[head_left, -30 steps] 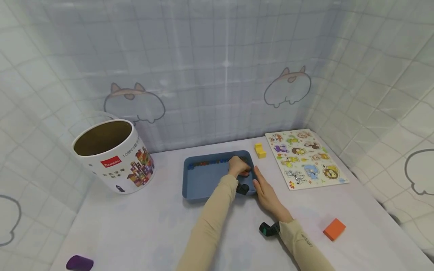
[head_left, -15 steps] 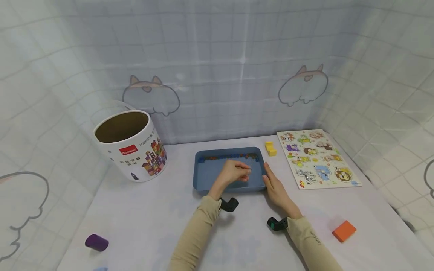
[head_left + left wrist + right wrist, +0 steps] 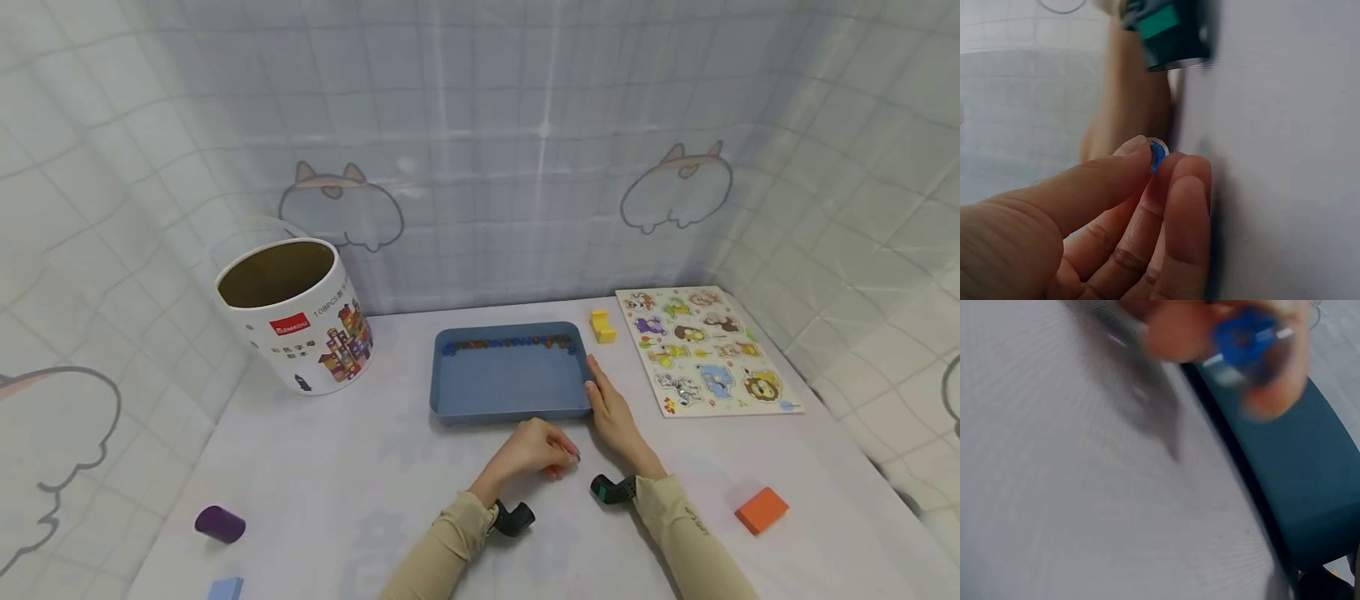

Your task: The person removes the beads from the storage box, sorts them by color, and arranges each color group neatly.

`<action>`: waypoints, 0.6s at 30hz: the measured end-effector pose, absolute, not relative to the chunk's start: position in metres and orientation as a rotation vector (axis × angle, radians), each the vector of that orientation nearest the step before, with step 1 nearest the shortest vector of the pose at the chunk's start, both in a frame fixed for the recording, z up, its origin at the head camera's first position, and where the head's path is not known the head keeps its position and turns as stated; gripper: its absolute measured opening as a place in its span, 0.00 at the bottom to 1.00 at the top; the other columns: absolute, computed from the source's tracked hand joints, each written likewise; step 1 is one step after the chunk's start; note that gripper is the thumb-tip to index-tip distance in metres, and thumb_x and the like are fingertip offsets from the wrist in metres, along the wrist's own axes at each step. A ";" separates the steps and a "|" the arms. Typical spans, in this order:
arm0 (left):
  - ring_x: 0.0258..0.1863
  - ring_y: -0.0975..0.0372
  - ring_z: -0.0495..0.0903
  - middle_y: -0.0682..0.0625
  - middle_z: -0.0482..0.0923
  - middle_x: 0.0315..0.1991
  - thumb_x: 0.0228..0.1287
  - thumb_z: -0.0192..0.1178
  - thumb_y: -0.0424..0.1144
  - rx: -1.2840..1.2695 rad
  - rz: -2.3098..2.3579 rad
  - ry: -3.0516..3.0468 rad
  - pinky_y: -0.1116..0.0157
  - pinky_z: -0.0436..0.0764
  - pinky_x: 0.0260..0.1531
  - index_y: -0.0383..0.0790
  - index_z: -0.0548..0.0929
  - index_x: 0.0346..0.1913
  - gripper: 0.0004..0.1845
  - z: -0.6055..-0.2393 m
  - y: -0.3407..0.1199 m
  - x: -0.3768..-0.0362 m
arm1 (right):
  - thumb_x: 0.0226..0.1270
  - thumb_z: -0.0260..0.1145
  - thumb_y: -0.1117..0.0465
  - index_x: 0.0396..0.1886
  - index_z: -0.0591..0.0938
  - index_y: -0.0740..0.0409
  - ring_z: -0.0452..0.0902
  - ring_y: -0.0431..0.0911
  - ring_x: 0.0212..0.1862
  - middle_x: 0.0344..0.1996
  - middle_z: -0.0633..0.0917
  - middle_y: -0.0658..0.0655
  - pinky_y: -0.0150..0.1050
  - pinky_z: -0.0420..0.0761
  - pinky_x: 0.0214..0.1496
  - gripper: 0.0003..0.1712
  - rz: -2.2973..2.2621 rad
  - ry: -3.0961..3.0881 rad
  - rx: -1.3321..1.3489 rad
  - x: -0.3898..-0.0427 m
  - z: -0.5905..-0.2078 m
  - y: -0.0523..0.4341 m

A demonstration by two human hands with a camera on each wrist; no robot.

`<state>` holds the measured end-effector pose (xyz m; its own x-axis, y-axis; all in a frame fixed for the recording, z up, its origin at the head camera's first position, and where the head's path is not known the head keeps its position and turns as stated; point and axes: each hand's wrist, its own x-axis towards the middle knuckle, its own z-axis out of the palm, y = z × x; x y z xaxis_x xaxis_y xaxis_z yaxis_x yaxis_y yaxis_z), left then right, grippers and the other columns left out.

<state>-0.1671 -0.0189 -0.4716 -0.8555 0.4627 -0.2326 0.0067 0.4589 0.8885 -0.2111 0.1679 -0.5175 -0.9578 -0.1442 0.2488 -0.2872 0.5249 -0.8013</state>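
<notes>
My left hand (image 3: 531, 450) is over the table just in front of the blue tray (image 3: 510, 387). Between thumb and fingertips it pinches a small clear glass marble (image 3: 1159, 155) with a blue core. The marble (image 3: 1246, 340) also shows, blurred, in the right wrist view. My right hand (image 3: 619, 423) rests against the outside of the tray's right wall, fingers fairly straight. Inside the tray a row of blue, red and dark marbles (image 3: 510, 342) lies along the back wall, with the ends turning slightly forward.
A white printed bucket (image 3: 300, 325) stands at the left. Behind the tray's right corner is a yellow block (image 3: 602, 327), beside an animal puzzle board (image 3: 708, 354). An orange block (image 3: 761, 511), a purple cylinder (image 3: 220, 523) and a light blue block (image 3: 225, 589) lie nearer.
My left hand has drawn back from the tray's right rear area, over the front rim, to the table in front. My right hand has stayed at the tray's right side.
</notes>
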 end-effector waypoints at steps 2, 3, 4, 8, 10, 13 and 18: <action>0.13 0.65 0.77 0.45 0.82 0.17 0.55 0.70 0.32 0.383 1.385 2.261 0.70 0.78 0.16 0.38 0.89 0.32 0.02 -0.475 -0.017 -0.166 | 0.82 0.40 0.54 0.77 0.52 0.61 0.51 0.61 0.76 0.76 0.56 0.64 0.57 0.53 0.75 0.30 1.417 -2.606 0.373 -0.211 -0.518 0.168; 0.12 0.66 0.76 0.45 0.82 0.16 0.55 0.70 0.31 0.382 1.391 2.258 0.70 0.78 0.15 0.38 0.89 0.32 0.02 -0.477 -0.016 -0.166 | 0.82 0.39 0.54 0.77 0.52 0.61 0.51 0.61 0.76 0.76 0.55 0.64 0.57 0.53 0.75 0.30 1.410 -2.612 0.371 -0.211 -0.519 0.168; 0.12 0.66 0.76 0.46 0.82 0.15 0.55 0.70 0.31 0.385 1.393 2.263 0.71 0.78 0.14 0.38 0.89 0.32 0.02 -0.479 -0.015 -0.165 | 0.82 0.39 0.54 0.77 0.52 0.61 0.51 0.61 0.76 0.76 0.55 0.65 0.57 0.53 0.75 0.30 1.405 -2.618 0.366 -0.210 -0.519 0.169; 0.08 0.67 0.73 0.52 0.79 0.13 0.55 0.69 0.32 0.379 1.365 2.327 0.72 0.74 0.11 0.40 0.89 0.33 0.03 -0.483 -0.011 -0.164 | 0.82 0.39 0.54 0.77 0.52 0.61 0.51 0.62 0.75 0.75 0.55 0.65 0.58 0.54 0.75 0.30 1.373 -2.637 0.349 -0.210 -0.519 0.169; 0.07 0.68 0.72 0.55 0.77 0.12 0.56 0.68 0.33 0.369 1.324 2.381 0.73 0.71 0.10 0.40 0.89 0.33 0.03 -0.484 -0.008 -0.164 | 0.82 0.40 0.54 0.77 0.52 0.61 0.52 0.62 0.75 0.75 0.56 0.65 0.58 0.54 0.75 0.30 1.369 -2.632 0.348 -0.210 -0.518 0.169; 0.07 0.68 0.71 0.55 0.77 0.12 0.56 0.68 0.34 0.359 1.253 2.447 0.73 0.68 0.10 0.41 0.89 0.34 0.03 -0.482 -0.005 -0.164 | 0.82 0.41 0.54 0.77 0.51 0.61 0.52 0.62 0.75 0.75 0.56 0.66 0.58 0.54 0.75 0.31 1.368 -2.632 0.355 -0.210 -0.517 0.169; 0.10 0.64 0.73 0.50 0.82 0.18 0.60 0.67 0.38 0.407 1.256 2.411 0.72 0.68 0.12 0.41 0.87 0.42 0.08 -0.471 -0.012 -0.173 | 0.81 0.42 0.53 0.78 0.50 0.60 0.52 0.62 0.75 0.76 0.54 0.65 0.59 0.55 0.74 0.32 1.364 -2.651 0.361 -0.208 -0.517 0.168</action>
